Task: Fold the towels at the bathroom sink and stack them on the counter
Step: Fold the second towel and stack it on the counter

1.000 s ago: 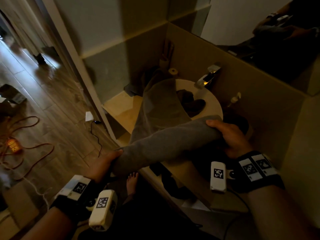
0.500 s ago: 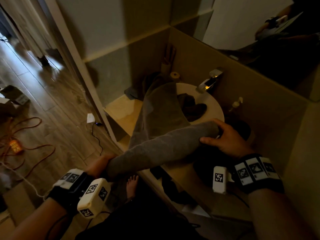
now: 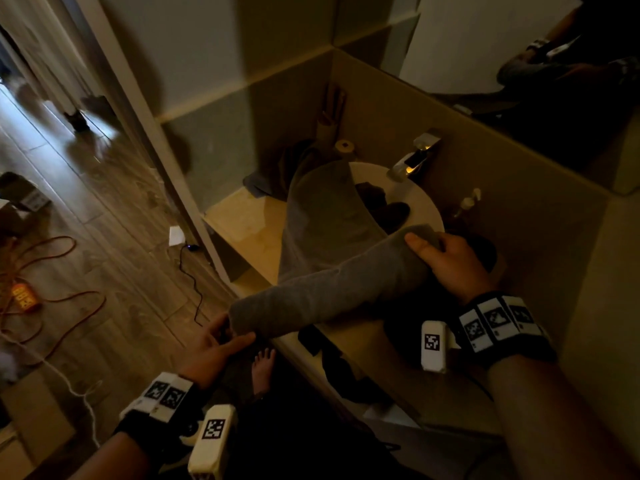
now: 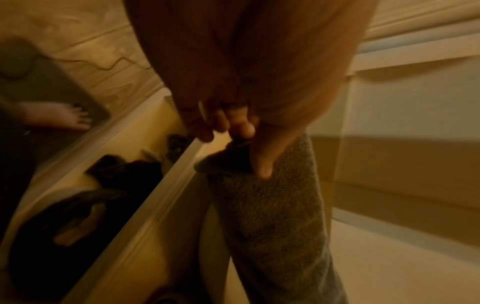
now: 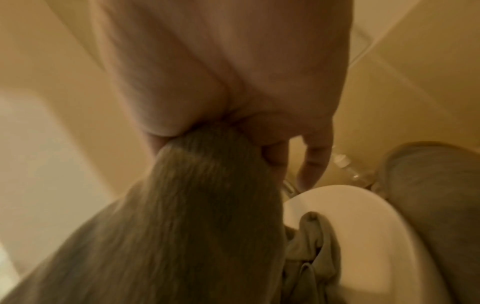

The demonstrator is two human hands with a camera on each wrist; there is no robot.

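A grey towel (image 3: 332, 282) stretches across the wooden counter (image 3: 242, 220), its far part draped over the white sink (image 3: 424, 202). My left hand (image 3: 221, 337) pinches the towel's near-left end (image 4: 259, 185) between thumb and fingers, off the counter's front edge. My right hand (image 3: 440, 258) grips the towel's other end (image 5: 207, 185) by the sink's near rim (image 5: 350, 205). A dark crumpled cloth (image 3: 381, 206) lies inside the basin, seen in the right wrist view as an olive-grey cloth (image 5: 311, 246).
A chrome faucet (image 3: 415, 157) and a soap dispenser (image 3: 467, 202) stand behind the sink. More dark towels (image 3: 273, 171) sit at the counter's back left. An open drawer (image 4: 116, 185) below holds dark clothes. Cables (image 3: 52, 306) lie on the wooden floor; my bare foot (image 3: 263, 368) stands below.
My left hand has shifted slightly right and nearer along the counter's edge, still holding the towel's end. My right hand's grip on the other end has closed more over the top.
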